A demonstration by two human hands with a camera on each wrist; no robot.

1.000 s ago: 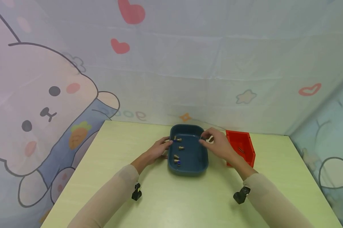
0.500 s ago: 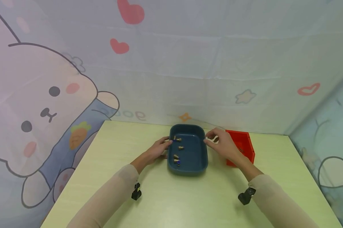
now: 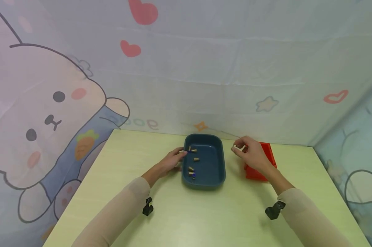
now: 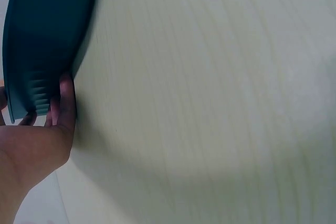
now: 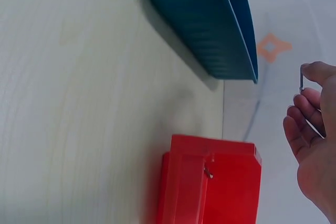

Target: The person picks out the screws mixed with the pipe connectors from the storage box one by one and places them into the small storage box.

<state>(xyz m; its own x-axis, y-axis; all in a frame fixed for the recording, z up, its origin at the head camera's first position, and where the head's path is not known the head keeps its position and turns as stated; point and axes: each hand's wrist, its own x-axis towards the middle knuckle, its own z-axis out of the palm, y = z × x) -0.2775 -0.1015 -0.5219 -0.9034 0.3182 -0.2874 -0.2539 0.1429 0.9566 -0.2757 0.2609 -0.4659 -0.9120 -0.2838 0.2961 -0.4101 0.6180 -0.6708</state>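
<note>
A deep blue plastic tray stands on the table, with several small brass fittings along its left side, some with blue parts. My left hand grips the tray's left wall, thumb over the rim; the left wrist view shows the fingers against the outside of the wall. My right hand is raised between the tray and a red bin. Thumb and fingertip pinch a small thin metal screw, while the other fingers curl loosely. This hand partly covers the bin in the head view.
Inside the red bin a small metal piece shows in the right wrist view. Behind the pale table hangs a printed cloth backdrop, close to the table's back edge. Black wrist cameras hang off both sleeves.
My right hand has lifted out from over the tray's right side and moved right, toward the red bin, carrying the screw. The left hand and the tray have stayed in place.
</note>
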